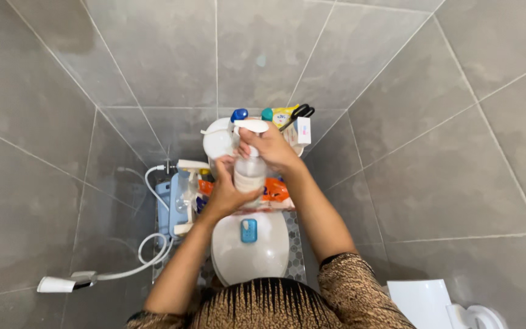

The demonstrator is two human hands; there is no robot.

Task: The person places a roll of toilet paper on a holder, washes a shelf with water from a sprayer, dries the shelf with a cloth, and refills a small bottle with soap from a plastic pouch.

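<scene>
Overhead, looking down a narrow tiled corner: grey walls close in on left, right and far sides, leaving little room around the toilet [249, 253]. Both hands meet over the closed white lid, above the far part. Left hand [227, 190] wraps the clear body of a spray bottle [250, 173], fingers curled shut around it from the left. Right hand [270, 148] grips the white spray head from above, fingers closed over it; the bottle stands upright between the two, held clear of the lid.

Far behind, a cluster of bottles and scissors [301, 112] sits on the cistern, mostly hidden by the hands. An orange packet [276, 190] shows only in part behind the wrist. Left of the toilet, a white hose [148, 256] loops down to a sprayer head [56, 284] on the floor. A white fixture [433, 304] is cut off at the near right edge.
</scene>
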